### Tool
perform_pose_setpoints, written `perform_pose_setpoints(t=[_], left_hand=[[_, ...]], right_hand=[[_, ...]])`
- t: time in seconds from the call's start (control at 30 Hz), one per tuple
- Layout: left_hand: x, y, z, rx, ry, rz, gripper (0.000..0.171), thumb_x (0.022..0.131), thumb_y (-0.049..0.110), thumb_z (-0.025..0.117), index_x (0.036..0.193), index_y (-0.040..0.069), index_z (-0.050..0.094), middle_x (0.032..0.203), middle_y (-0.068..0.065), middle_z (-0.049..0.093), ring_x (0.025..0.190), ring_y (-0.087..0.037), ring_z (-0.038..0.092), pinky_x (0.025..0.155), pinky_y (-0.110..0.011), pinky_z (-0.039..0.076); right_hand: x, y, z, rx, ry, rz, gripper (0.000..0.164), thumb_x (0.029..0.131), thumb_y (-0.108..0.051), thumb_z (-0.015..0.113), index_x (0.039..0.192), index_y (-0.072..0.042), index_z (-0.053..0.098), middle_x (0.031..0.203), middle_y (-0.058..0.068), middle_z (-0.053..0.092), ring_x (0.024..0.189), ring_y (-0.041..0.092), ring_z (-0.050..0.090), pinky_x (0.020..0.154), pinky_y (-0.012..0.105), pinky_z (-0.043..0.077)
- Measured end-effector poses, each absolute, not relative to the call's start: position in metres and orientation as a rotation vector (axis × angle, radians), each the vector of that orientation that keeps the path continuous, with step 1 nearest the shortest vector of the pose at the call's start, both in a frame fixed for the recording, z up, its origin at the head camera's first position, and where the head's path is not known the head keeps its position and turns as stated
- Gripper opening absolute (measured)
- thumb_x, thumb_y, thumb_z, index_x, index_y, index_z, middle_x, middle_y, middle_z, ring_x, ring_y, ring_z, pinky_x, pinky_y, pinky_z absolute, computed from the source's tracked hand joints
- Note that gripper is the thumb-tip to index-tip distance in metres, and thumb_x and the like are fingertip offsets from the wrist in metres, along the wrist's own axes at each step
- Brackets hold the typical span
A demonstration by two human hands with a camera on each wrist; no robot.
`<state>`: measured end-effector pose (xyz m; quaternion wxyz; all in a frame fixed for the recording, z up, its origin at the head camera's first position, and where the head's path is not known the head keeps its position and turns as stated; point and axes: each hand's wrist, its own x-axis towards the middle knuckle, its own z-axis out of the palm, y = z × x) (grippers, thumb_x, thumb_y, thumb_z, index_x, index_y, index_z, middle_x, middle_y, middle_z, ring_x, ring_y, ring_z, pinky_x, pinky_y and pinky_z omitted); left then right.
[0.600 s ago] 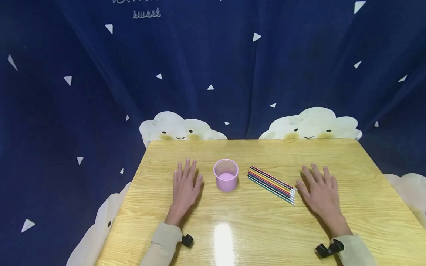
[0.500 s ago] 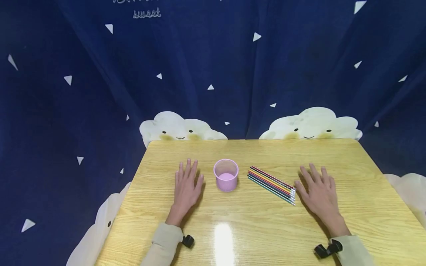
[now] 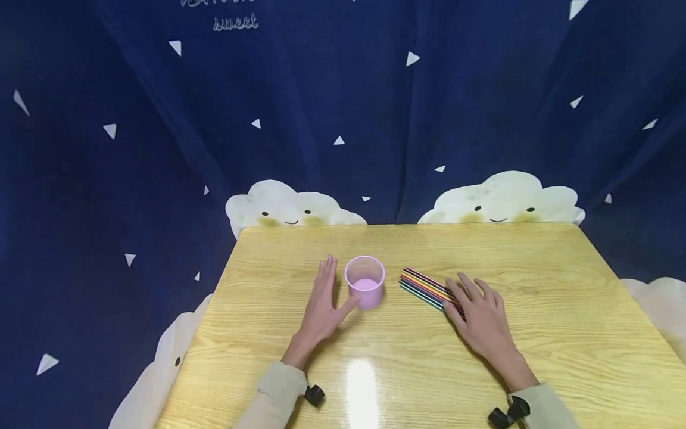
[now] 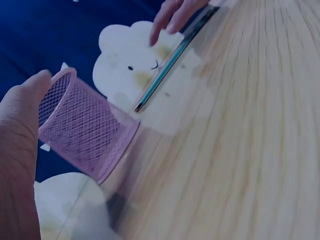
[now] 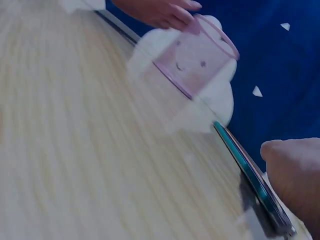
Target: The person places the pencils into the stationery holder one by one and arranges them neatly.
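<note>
A pink mesh pencil cup [image 3: 367,295] stands upright on the wooden table. My left hand [image 3: 323,307] is at its left side, fingers extended and thumb spread across the front of the cup; the left wrist view has the thumb [image 4: 20,107] beside the cup's mesh wall [image 4: 87,122]. Several coloured pencils [image 3: 420,289] lie side by side to the right of the cup, slanting down to the right. My right hand [image 3: 485,319] is over their right end, fingers lightly bent and hiding the pencil tips there. In the right wrist view a teal pencil [image 5: 245,165] lies nearest.
The light wooden table [image 3: 407,375] ends at a dark blue curtain [image 3: 321,89] printed with white triangles and smiling clouds. A bright light reflection crosses the front of the table. Both wrists carry small black cameras.
My left hand has moved right to the pencil cup, its thumb spreading out. My right hand has moved left onto the right end of the pencils. Cup and pencils lie where they were.
</note>
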<state>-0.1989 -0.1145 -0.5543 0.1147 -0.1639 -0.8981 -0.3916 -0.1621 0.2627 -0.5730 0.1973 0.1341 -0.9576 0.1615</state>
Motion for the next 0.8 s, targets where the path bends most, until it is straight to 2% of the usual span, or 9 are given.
perform_pose_setpoints(t=[0.13,0.33,0.47,0.63,0.8], left_hand=[[-0.199,-0.104,-0.556,-0.436,-2.589,-1.349,0.116,0.083,0.065,0.077,0.169,0.02,0.014,0.175,0.008,0.009,0.161,-0.021,0.008,0.126,-0.063,0.019],[-0.208,-0.091,-0.56,-0.393,-2.408,-1.563,0.123,0.072,0.048,0.093,0.167,0.012,0.023,0.171,-0.006,0.029,0.157,-0.025,0.027,0.126,-0.054,0.025],[-0.213,-0.086,-0.562,-0.394,-2.308,-1.683,0.123,0.07,0.035,0.097,0.166,0.011,0.024,0.167,-0.012,0.036,0.155,-0.025,0.033,0.127,-0.049,0.027],[-0.217,-0.081,-0.565,-0.401,-2.274,-1.792,0.124,0.068,0.029,0.099,0.165,0.009,0.025,0.166,-0.013,0.038,0.154,-0.021,0.034,0.127,-0.042,0.028],[-0.219,-0.077,-0.567,-0.383,-2.252,-1.844,0.123,0.067,0.023,0.1,0.164,0.005,0.027,0.163,-0.014,0.043,0.151,-0.021,0.039,0.126,-0.04,0.029]], right_hand=[[-0.161,0.245,-0.574,0.446,-2.679,0.439,0.052,0.101,-0.038,0.067,0.148,-0.018,0.059,0.157,0.014,0.048,0.135,0.045,0.043,0.1,0.067,0.036],[-0.16,0.223,-0.579,0.55,-2.651,0.403,0.047,0.1,-0.033,0.068,0.144,-0.018,0.063,0.15,0.011,0.057,0.115,0.038,0.052,0.085,0.055,0.041],[-0.161,0.212,-0.582,0.608,-2.63,0.37,0.042,0.1,-0.03,0.068,0.14,-0.018,0.067,0.145,0.01,0.062,0.106,0.034,0.054,0.083,0.052,0.042],[-0.161,0.202,-0.584,0.658,-2.607,0.306,0.038,0.1,-0.027,0.066,0.136,-0.015,0.07,0.142,0.009,0.065,0.105,0.033,0.055,0.08,0.049,0.043],[-0.163,0.197,-0.586,0.704,-2.567,0.246,0.036,0.099,-0.024,0.064,0.132,-0.012,0.071,0.139,0.01,0.066,0.104,0.033,0.057,0.077,0.049,0.044]])
